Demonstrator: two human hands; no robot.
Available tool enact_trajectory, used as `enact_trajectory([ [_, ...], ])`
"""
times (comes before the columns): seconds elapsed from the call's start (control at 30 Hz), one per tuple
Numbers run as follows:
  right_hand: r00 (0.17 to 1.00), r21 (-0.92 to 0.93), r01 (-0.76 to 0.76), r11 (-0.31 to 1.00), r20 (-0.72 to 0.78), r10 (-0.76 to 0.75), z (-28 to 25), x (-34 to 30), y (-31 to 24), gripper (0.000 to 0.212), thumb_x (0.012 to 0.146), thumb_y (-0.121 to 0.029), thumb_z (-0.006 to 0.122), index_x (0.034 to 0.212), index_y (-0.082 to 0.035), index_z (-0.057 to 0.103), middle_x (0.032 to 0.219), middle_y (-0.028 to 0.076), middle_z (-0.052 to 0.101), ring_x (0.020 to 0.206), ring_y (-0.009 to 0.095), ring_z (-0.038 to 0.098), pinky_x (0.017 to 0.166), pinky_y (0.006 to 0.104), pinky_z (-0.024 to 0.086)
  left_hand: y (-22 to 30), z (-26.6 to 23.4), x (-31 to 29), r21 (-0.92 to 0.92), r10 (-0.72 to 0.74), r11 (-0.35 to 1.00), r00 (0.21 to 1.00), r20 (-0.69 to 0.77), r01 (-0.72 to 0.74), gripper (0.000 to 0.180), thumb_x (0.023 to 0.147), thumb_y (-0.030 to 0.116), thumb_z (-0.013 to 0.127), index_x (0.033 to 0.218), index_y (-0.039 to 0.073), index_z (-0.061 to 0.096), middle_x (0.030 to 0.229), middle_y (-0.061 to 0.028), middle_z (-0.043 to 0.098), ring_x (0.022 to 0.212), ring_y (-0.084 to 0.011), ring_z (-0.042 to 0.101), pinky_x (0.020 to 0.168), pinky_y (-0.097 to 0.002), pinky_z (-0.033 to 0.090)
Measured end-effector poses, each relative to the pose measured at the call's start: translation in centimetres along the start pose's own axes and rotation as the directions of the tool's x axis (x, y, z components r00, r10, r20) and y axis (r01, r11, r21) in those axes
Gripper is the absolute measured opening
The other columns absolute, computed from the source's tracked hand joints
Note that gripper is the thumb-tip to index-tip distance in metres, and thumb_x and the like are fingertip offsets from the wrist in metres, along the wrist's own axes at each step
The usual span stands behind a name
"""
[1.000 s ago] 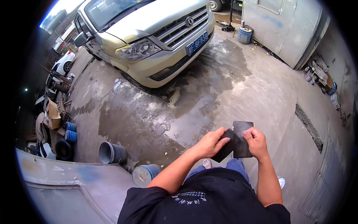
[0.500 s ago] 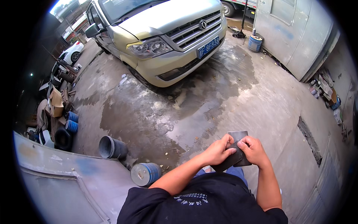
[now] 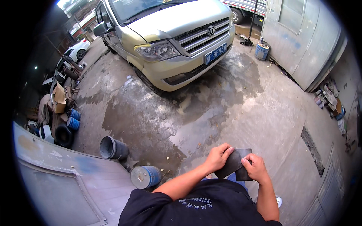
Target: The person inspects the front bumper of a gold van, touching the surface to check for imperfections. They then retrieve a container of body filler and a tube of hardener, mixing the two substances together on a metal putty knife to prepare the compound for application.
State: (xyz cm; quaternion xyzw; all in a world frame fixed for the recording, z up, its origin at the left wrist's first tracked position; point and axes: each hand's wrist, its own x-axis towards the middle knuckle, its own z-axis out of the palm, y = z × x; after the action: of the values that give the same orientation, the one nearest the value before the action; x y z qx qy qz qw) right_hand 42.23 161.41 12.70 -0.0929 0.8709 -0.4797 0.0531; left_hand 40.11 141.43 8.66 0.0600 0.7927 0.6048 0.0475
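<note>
At the left, a carton (image 3: 59, 98) and blue cans (image 3: 73, 123) were grouped on the concrete floor (image 3: 271, 113). A grey panel (image 3: 56, 164) occupied the lower left, with a bucket (image 3: 120, 150) and a pail (image 3: 150, 177) beside it. A wet patch (image 3: 130, 116) spread over the floor ahead of the van (image 3: 166, 22). Farther right were a tub (image 3: 261, 52), a metal wall (image 3: 305, 41) and a crack (image 3: 312, 150).

The left hand (image 3: 218, 158) was clamped on the left sheet (image 3: 227, 167), which was dark and tilted. The right hand (image 3: 256, 167) was clamped, thumb on the face, on the right sheet (image 3: 243, 176), also dark. The sheets overlapped just beyond the shirt (image 3: 181, 214).

Half a second earlier, the hands nearly touched; they had since separated to opposite sides of the sheets. The hands also sat lower in view, and the van farther right.

The van's grille bore a round badge (image 3: 211, 31); its blue plate (image 3: 215, 54) carried white characters. The shirt carried curved white print
</note>
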Motion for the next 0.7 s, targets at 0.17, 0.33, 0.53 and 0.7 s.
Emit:
enact_trajectory([
  [0.17,0.999,-0.036,0.023,0.999,-0.021,-0.023,0.3,-0.2,0.2,0.015,0.082,-0.014,0.066,0.079,0.000,0.062,0.071,0.017,0.061,0.063,0.029,0.060,0.057,0.0359,0.045,-2.8,1.1,-0.1,-0.473,-0.176,0.868,0.984,-0.008,0.151,0.021,0.095,0.018,0.058,0.108,0.001,0.063,0.084,-0.0025,0.065,0.078,-0.0088,0.057,0.073,-0.0250,0.047],
  [0.33,1.000,-0.060,0.019,0.998,-0.011,-0.019,0.3,-0.2,0.6,0.015,0.081,-0.014,0.067,0.078,0.000,0.062,0.072,0.017,0.061,0.064,0.030,0.061,0.058,0.0372,0.046,-0.9,-0.3,-0.4,-0.372,-0.199,0.877,0.935,0.294,0.303,0.022,0.094,0.019,0.061,0.107,0.002,0.064,0.089,-0.0007,0.065,0.083,-0.0057,0.056,0.073,-0.0237,0.047],
  [0.53,1.000,-0.068,0.017,0.998,0.023,-0.016,0.0,-0.3,0.4,0.015,0.081,-0.015,0.066,0.079,-0.001,0.062,0.072,0.016,0.061,0.064,0.027,0.060,0.058,0.0350,0.046,-1.0,-1.2,0.0,-0.212,-0.159,0.964,0.987,0.013,0.158,0.021,0.093,0.021,0.062,0.100,0.001,0.063,0.084,0.0014,0.063,0.079,-0.0054,0.054,0.071,-0.0239,0.046],
  [0.7,0.992,0.028,-0.103,0.994,-0.070,0.104,-0.6,-0.8,1.9,0.015,0.080,-0.014,0.065,0.082,0.000,0.061,0.075,0.013,0.062,0.068,0.024,0.060,0.063,0.0333,0.046,-0.2,-5.3,2.4,-0.011,-0.181,0.983,0.981,-0.069,0.181,0.034,0.098,0.032,0.053,0.081,0.003,0.058,0.073,0.0031,0.054,0.068,-0.0067,0.046,0.065,-0.0241,0.042],
])
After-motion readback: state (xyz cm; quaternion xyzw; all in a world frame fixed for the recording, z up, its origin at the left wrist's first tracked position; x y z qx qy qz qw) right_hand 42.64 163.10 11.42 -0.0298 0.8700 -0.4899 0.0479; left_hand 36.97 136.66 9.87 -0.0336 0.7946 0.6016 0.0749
